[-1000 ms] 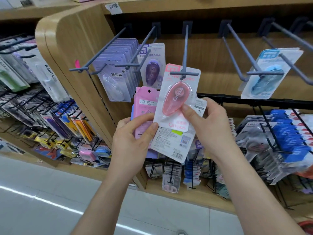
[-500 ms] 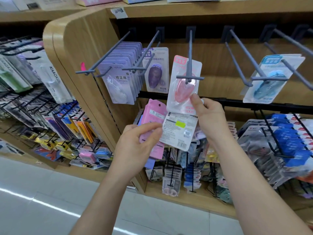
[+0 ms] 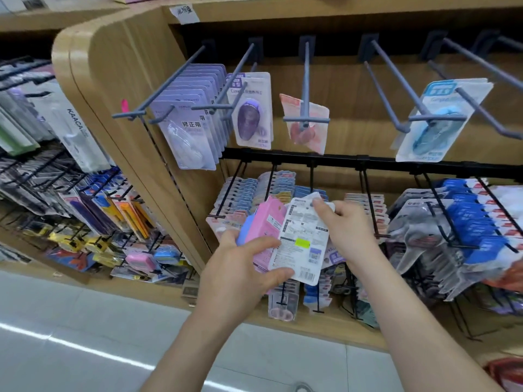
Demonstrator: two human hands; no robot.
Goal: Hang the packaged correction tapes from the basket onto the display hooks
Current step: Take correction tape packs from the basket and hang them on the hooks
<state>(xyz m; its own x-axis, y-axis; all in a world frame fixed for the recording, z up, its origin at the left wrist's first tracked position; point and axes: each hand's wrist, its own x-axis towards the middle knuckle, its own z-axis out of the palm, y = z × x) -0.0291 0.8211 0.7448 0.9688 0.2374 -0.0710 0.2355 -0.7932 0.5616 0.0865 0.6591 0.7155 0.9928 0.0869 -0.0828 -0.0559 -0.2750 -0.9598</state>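
A pink packaged correction tape hangs tilted on the middle grey display hook, free of both hands. My left hand grips a fan of packages: a pink one, a blue one behind it, and a white card with its printed back toward me. My right hand pinches the top of that white card. Both hands are below the upper hook row, in front of the lower racks. The basket is out of view.
A purple tape pack and a stack of lilac packs hang on the hooks to the left, a blue pack to the right. One grey hook between them is bare. Crowded black racks fill the lower shelf. A wooden end panel stands at left.
My right hand let go of the pink tape, left it hanging on the middle hook, and dropped down to pinch the white card in my left hand. The view tilted down.
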